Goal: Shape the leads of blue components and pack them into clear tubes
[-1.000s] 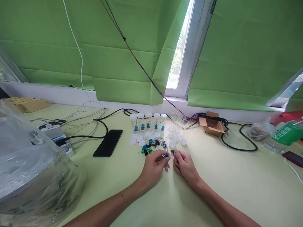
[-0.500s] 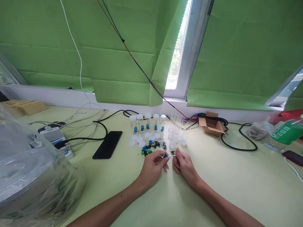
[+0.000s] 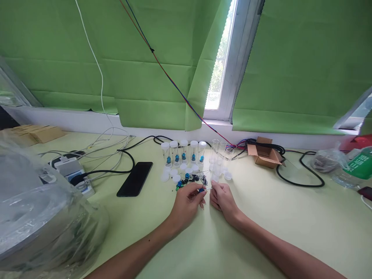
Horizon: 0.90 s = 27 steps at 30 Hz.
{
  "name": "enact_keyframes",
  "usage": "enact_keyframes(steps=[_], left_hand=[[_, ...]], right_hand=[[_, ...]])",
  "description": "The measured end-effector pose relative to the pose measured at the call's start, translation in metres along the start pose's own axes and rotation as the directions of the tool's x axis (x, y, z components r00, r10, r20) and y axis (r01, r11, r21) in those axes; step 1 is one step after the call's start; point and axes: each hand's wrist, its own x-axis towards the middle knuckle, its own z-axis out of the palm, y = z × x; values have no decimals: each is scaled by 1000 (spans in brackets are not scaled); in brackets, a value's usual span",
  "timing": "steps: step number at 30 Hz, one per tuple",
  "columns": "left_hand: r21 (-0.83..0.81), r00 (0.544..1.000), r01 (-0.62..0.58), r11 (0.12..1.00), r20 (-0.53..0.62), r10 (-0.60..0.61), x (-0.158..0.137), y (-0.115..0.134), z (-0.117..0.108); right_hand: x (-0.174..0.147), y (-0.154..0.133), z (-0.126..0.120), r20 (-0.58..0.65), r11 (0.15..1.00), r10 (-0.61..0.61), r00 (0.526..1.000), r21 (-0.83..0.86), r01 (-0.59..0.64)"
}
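Observation:
My left hand [image 3: 186,204] is closed in a pinch on a small blue part [image 3: 201,190] above the table. Fingertips of my right hand [image 3: 224,199] grip the right end of a thin metal rod [image 3: 208,188], whose other end reaches the blue part. Whether the rod is inside the part is too small to tell. Just beyond the hands lie loose black parts [image 3: 196,178] and green parts [image 3: 178,186], partly hidden by my left hand. Several white round caps [image 3: 176,178] lie behind them.
White-capped clear tubes [image 3: 183,151] holding blue parts stand upright in a row. Uncapped clear tubes [image 3: 215,159] stand to their right. A black phone [image 3: 135,179] lies left, near a plastic-wrapped bundle [image 3: 46,221]. An open cardboard box [image 3: 266,155] and black cable [image 3: 302,185] sit back right.
My right hand has moved slightly left, towards my left hand, and less of the rod shows between them. The whole view has shifted a little.

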Motion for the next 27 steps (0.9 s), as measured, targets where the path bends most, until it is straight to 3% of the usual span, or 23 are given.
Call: enact_keyframes(steps=[11, 19, 27], left_hand=[[-7, 999, 13, 1000, 32, -13, -2, -3, 2], [-12, 998, 21, 1000, 58, -20, -3, -2, 4], [82, 998, -49, 995, 29, 47, -3, -1, 3]], right_hand=[[-3, 3, -5, 69, 996, -69, 995, 62, 65], [0, 5, -9, 131, 983, -58, 990, 181, 34], [-3, -3, -4, 88, 984, 76, 993, 152, -89]])
